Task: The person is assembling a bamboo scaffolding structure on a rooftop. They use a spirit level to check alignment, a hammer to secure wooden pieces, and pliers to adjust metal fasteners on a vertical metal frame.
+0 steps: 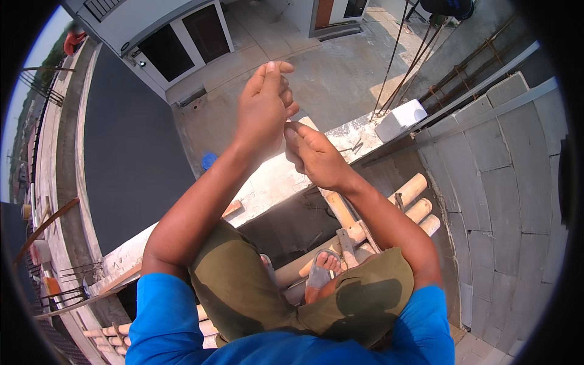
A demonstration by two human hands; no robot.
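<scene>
Both of my forearms reach forward over a pale concrete ledge (274,180). My left hand (263,112) is raised higher and farther out, its fingers curled and the thumb pressed toward the index finger. Close below and to its right, my right hand (320,156) is closed in a pinch, its fingertips near the left wrist. Anything between the fingers of either hand is too small or hidden to make out. Short bent wires (353,147) lie on the ledge just right of my right hand.
Under my sandalled feet run bamboo poles (420,210), with a gap before the ledge. Beyond lies a lower concrete yard (243,73). A white block (401,120) and upright steel rods (398,67) stand right, near a grey block wall (505,182). A person in red (74,42) is far left.
</scene>
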